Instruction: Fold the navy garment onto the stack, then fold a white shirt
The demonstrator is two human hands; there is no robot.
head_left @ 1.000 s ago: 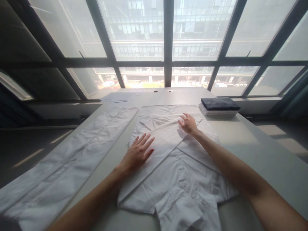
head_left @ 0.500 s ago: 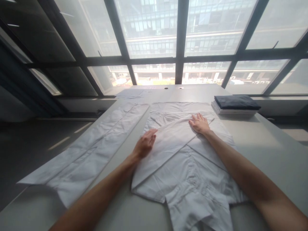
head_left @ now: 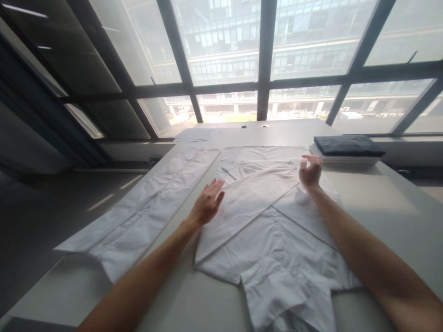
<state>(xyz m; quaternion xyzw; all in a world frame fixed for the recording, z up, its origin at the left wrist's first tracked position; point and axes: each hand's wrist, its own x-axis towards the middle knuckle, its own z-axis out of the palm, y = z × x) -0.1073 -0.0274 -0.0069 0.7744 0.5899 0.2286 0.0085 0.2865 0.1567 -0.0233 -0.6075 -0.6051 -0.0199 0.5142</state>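
A white garment [head_left: 277, 226] lies folded on the table, one sleeve [head_left: 242, 203] laid slantwise across its body and a gathered flap of cloth hanging toward me. My left hand [head_left: 208, 201] rests on the garment's left side, its fingers stretched out and thumb apart. Over the garment's far right edge, my right hand [head_left: 310, 171] is raised with fingers loosely bent. A gap shows between its thumb and forefinger, and I see no cloth held there.
Another long white cloth piece [head_left: 145, 207] lies along the table's left side. A folded stack with a dark blue piece [head_left: 349, 145] on top stands at the back right. White papers [head_left: 195, 133] lie at the far left of the table [head_left: 384, 221]. Windows rise behind.
My right hand has lifted from lying flat on the sleeve and moved right, its fingers now bent. The left hand stays at the garment's left side, its thumb spread wider.
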